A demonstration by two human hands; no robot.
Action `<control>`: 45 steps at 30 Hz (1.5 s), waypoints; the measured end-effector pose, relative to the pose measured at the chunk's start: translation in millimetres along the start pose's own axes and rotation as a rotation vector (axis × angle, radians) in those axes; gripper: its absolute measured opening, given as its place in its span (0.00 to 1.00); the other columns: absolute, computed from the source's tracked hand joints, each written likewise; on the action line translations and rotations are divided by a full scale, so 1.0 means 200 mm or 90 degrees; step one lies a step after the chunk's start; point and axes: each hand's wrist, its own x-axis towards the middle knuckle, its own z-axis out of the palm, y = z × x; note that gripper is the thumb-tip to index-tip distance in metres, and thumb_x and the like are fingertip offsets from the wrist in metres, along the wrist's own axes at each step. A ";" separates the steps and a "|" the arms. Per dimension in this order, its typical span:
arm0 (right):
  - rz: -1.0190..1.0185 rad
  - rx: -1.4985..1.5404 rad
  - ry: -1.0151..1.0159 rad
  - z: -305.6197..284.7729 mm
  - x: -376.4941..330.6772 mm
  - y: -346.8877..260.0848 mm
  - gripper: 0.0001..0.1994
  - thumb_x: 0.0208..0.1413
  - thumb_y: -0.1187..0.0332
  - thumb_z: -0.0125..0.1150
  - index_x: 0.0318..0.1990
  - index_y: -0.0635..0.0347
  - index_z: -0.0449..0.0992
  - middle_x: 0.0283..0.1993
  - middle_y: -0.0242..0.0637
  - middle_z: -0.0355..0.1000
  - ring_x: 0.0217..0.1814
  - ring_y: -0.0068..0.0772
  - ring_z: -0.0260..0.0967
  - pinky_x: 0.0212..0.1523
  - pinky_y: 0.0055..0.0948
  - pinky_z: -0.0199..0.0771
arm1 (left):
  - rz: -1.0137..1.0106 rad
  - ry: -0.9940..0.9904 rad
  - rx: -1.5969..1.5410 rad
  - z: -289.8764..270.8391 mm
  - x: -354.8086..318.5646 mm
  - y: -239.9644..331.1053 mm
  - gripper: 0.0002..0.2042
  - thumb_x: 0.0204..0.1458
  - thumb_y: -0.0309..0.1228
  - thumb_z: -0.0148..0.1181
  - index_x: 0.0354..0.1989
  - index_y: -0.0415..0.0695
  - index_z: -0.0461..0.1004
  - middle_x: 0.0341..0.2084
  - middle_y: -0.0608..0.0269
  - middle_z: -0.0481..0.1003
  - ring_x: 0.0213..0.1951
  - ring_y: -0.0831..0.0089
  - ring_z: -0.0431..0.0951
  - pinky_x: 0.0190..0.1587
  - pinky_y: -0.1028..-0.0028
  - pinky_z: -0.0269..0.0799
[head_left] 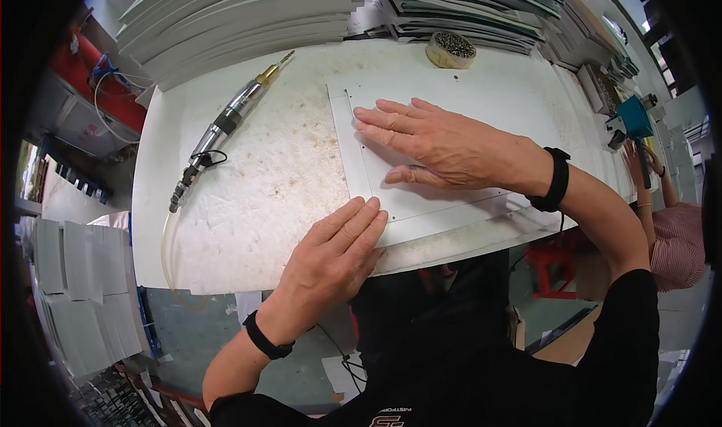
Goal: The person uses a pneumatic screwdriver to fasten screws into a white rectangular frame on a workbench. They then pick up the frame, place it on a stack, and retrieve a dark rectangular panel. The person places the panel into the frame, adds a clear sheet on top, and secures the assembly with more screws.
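Note:
A flat white panel [481,100] with small dark holes lies on the white-covered worktable [248,239]. My left hand [331,246] rests at the panel's near left corner, its fingers stretched out side by side and touching the edge. Over the panel, my right hand [444,145] is spread flat, fingers pointing left, thumb apart. Neither hand holds anything. Parts of the panel under the right hand and forearm are hidden. To the left lies a pneumatic screwdriver [226,119], its bit pointing away to the upper right and a clear hose at its rear end.
Behind the panel stands a round tub of small screws [451,49]. Stacks of white panels [241,21] and dark-edged sheets [466,10] line the back. At the right are a teal power tool [634,117] and another person's arm [643,171]. More white boards [86,277] stand at the left.

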 end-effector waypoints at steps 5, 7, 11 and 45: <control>-0.041 -0.046 -0.016 0.10 0.09 0.11 0.37 0.66 0.46 0.57 0.76 0.53 0.56 0.81 0.40 0.50 0.83 0.53 0.42 0.78 0.64 0.45 | -0.019 -0.026 -0.040 -0.03 0.01 0.01 0.28 0.45 0.24 0.73 0.58 0.39 0.75 0.61 0.54 0.74 0.62 0.57 0.74 0.63 0.64 0.72; -0.029 -0.021 -0.012 0.10 0.10 0.09 0.38 0.65 0.45 0.58 0.76 0.53 0.56 0.81 0.40 0.51 0.83 0.53 0.42 0.78 0.65 0.44 | -0.029 -0.032 -0.047 -0.02 0.01 0.00 0.27 0.45 0.24 0.73 0.58 0.39 0.75 0.61 0.54 0.74 0.62 0.57 0.73 0.63 0.64 0.72; -0.045 0.007 -0.019 0.09 0.10 0.11 0.38 0.65 0.47 0.60 0.76 0.53 0.56 0.80 0.41 0.52 0.83 0.53 0.43 0.78 0.66 0.44 | -0.040 -0.036 -0.042 -0.03 0.01 0.00 0.27 0.46 0.25 0.73 0.57 0.38 0.75 0.61 0.53 0.74 0.62 0.55 0.73 0.65 0.62 0.71; 0.373 -0.009 -0.013 0.11 -0.75 0.75 0.52 0.65 0.31 0.43 0.77 0.71 0.42 0.82 0.61 0.36 0.86 0.57 0.27 0.82 0.55 0.31 | -0.067 -0.105 0.127 0.00 0.08 0.09 0.33 0.41 0.28 0.72 0.62 0.44 0.75 0.63 0.47 0.73 0.66 0.48 0.70 0.70 0.49 0.59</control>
